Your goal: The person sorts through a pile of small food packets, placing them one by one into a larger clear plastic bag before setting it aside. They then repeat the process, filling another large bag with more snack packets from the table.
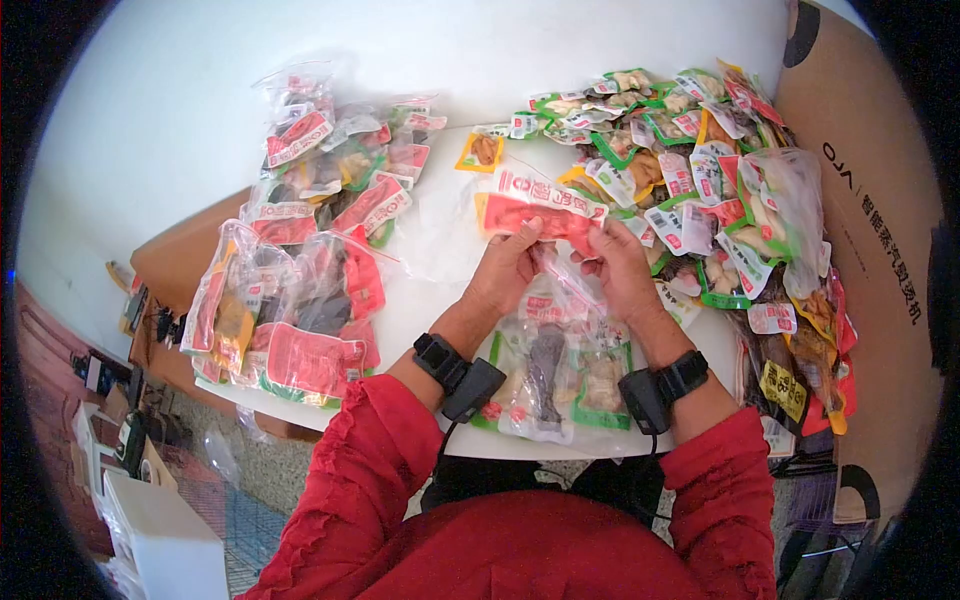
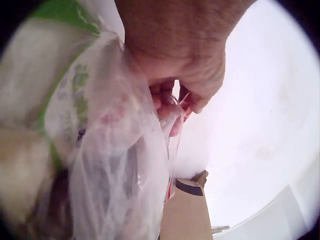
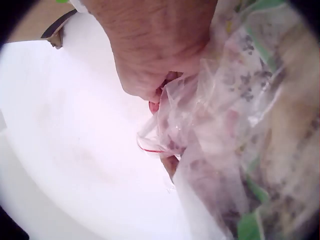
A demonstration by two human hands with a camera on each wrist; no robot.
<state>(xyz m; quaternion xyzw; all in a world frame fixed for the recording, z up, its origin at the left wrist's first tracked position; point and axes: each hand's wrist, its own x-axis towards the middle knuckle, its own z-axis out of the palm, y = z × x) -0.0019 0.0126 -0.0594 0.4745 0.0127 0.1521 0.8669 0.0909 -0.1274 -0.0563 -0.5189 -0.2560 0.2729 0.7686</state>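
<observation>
In the head view, a red and white food packet (image 1: 545, 207) lies across both hands, held near the middle of the table. My left hand (image 1: 503, 268) grips its near edge, thumb on top. My right hand (image 1: 624, 268) pinches its right end. Both hands also have the mouth of a clear zip bag (image 1: 563, 280) at their fingers. That bag spreads toward the person, with green-edged food packets (image 1: 600, 385) and a dark packet (image 1: 545, 375) inside. Clear plastic (image 2: 120, 150) runs up to the fingers in the left wrist view; a red zip line (image 3: 152, 150) shows in the right.
Filled clear bags (image 1: 310, 300) of packets stand on the left of the white table (image 1: 430, 215). A heap of loose packets (image 1: 680, 165) covers the right side, beside a tall cardboard box (image 1: 870, 200). A single yellow-edged packet (image 1: 482, 152) lies at the back.
</observation>
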